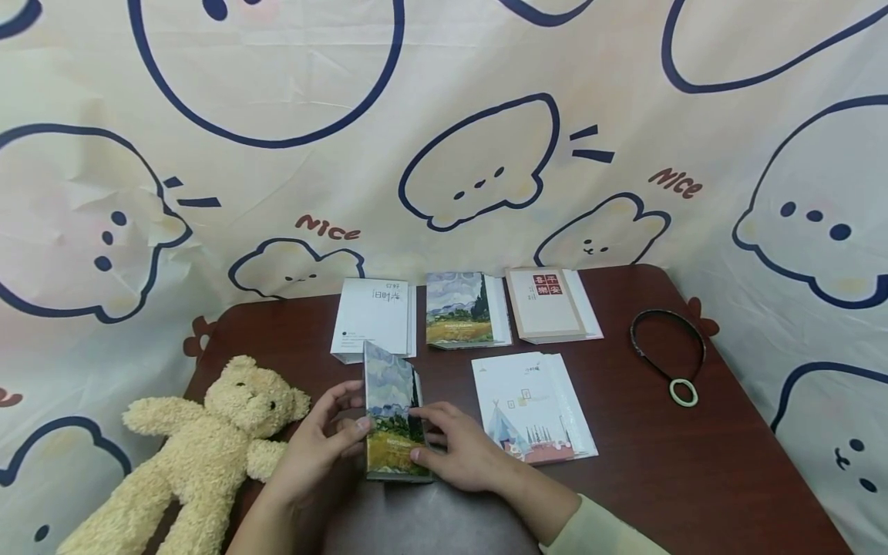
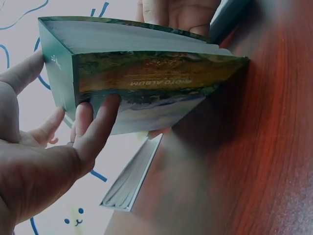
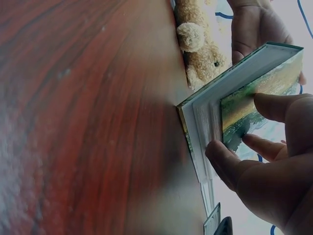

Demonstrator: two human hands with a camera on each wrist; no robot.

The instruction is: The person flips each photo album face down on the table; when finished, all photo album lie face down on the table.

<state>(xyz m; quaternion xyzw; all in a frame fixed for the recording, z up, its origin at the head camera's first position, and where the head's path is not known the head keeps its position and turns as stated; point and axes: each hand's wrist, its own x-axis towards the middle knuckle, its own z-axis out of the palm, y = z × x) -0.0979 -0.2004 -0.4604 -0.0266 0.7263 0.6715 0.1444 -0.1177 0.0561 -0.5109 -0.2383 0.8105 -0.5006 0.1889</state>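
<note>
A photo album (image 1: 391, 420) with a painted landscape cover is held tilted up over the near middle of the table. My left hand (image 1: 322, 435) grips it along the spine, thumb on the front cover. From the other side my right hand (image 1: 461, 451) pinches it, its thumb on the cover and fingers at the page edge. The left wrist view shows the album's green spine (image 2: 58, 73) and its white pages between the covers. In the right wrist view, the front cover (image 3: 279, 83) sits slightly apart from the back one.
Behind stand a white album (image 1: 371, 316), another landscape album (image 1: 458, 308) and a beige album (image 1: 544, 304). A tent-patterned album (image 1: 530, 412) lies right of my hands. Left is a teddy bear (image 1: 208, 455); far right, a dark cord with a pale ring (image 1: 683, 391). A printed cloth (image 1: 472, 69) hangs behind.
</note>
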